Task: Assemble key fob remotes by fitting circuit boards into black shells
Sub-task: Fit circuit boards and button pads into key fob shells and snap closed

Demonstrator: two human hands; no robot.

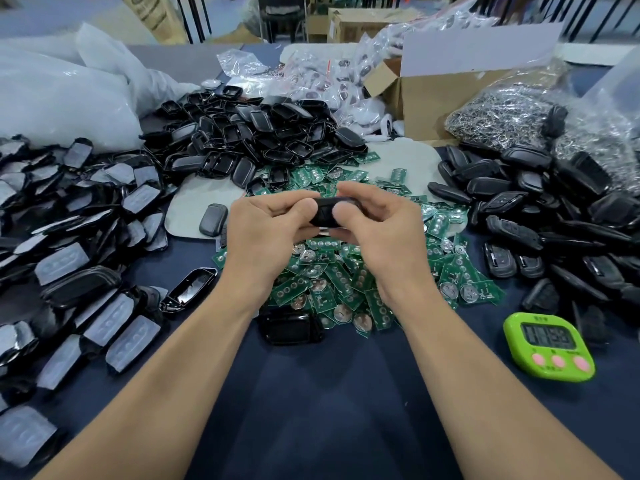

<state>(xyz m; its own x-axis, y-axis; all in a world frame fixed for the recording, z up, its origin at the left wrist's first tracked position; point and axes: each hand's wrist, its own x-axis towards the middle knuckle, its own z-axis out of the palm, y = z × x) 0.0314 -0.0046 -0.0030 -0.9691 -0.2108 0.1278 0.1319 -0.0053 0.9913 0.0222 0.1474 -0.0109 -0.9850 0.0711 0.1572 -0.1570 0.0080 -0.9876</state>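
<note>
- Clamping one black shell (323,213) between left hand (273,220) and right hand (374,223), brought together, thumbs on the near face and fingers curled behind.
- Holding it raised just above the heap of circuit boards (329,282), at the middle of the work area.
- Cannot tell whether there is a board inside or whether the seam is closed: hidden by the fingers.
- Risk of a skewed board or a half-latched seam, judged likely under uneven squeezing from the two ends.
- Risk of a slip: glossy and small, gripped mostly at the ends; if dropped, likely lost among loose boards beside the dark shell (291,327) at the heap's near edge.
- Risk of scattering boards with the forearms, reaching in on either side of the heap and close over its fringe.
- Risk of mixed stock: open shells (256,140) behind, padded shells (86,237) at left, closed fobs (554,209) at right, all crowding the centre.
- Open room: bare blue cloth (311,410) between the forearms toward the body; a strip beside the green timer (549,346); part of the grey mat (187,202) left of the hands, shared with one lone fob (213,220).
- No near table edge in view; far edge hidden behind bags and a cardboard box (436,95).
</note>
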